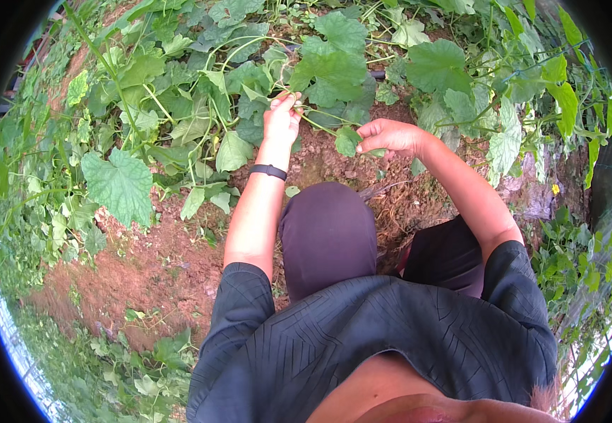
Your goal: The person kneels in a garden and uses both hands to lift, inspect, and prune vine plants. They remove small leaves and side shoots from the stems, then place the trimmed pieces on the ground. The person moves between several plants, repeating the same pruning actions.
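Note:
My left hand (pixel 283 119), with a dark band on its wrist, pinches a thin green vine stem (pixel 319 126) between thumb and fingers at the top middle. To its right, my right hand (pixel 388 138) has its thumb and fingers closed at a small green leaf (pixel 347 141) near the end of that vine. A large lobed leaf (pixel 329 74) stands just above and between the hands. A thin brownish strand (pixel 283 71) rises from my left fingertips. Parts of the right fingers are hidden behind the hand and leaves.
Dense leafy vines (pixel 179 100) spread beyond and left of the hands. Reddish bare soil (pixel 147 275) lies at the left, and my bent knee (pixel 329 238) is below the hands. A dark pipe (pixel 377 74) shows among the leaves. More climbing vines (pixel 565 84) stand at the right.

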The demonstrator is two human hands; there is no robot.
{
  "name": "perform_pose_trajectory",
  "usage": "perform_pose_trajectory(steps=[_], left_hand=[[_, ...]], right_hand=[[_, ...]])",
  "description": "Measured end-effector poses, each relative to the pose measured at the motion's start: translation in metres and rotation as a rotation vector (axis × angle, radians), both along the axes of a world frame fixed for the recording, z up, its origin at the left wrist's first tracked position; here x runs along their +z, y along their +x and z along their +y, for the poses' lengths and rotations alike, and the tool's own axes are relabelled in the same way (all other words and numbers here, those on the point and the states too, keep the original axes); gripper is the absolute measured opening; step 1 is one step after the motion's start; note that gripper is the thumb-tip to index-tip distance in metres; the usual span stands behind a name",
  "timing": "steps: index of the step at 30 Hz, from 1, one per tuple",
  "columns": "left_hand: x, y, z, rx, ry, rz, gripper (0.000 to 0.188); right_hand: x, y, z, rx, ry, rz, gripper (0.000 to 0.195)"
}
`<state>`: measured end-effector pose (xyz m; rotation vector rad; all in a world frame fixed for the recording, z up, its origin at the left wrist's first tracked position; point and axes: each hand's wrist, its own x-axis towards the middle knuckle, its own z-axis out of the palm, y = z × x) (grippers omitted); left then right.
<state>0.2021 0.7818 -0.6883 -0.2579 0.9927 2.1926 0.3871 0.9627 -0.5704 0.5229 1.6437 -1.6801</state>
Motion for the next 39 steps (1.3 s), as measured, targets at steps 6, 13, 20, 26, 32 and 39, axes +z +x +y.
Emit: perform_pose_trajectory(steps=[6,13,20,26,32,39], left_hand=[[0.007,-0.007,-0.003,-0.132,-0.493,0.478,0.009],[-0.007,0.0,0.001,-0.078,-0.569,0.537,0.008],[-0.025,0.034,0.003,-0.051,-0.682,0.617,0.015],[-0.027,0.033,-0.018,-0.206,-0.586,0.567,0.012],[-0.002,0.035,-0.027,-0.189,-1.038,1.176,0.02],[0.006,0.044,-0.025,-0.057,-1.179,1.338,0.02]], right_hand=[[0.001,-0.003,0.004,0.042,0.1,0.002,0.014],[-0.015,-0.01,-0.005,0.369,0.575,0.238,0.024],[-0.044,-0.074,-0.042,0.118,1.029,1.137,0.037],[-0.055,-0.112,-0.064,0.471,1.076,0.798,0.024],[-0.067,-0.122,-0.063,0.62,1.096,0.563,0.025],[-0.064,-0.123,-0.062,0.449,1.003,0.556,0.034]])
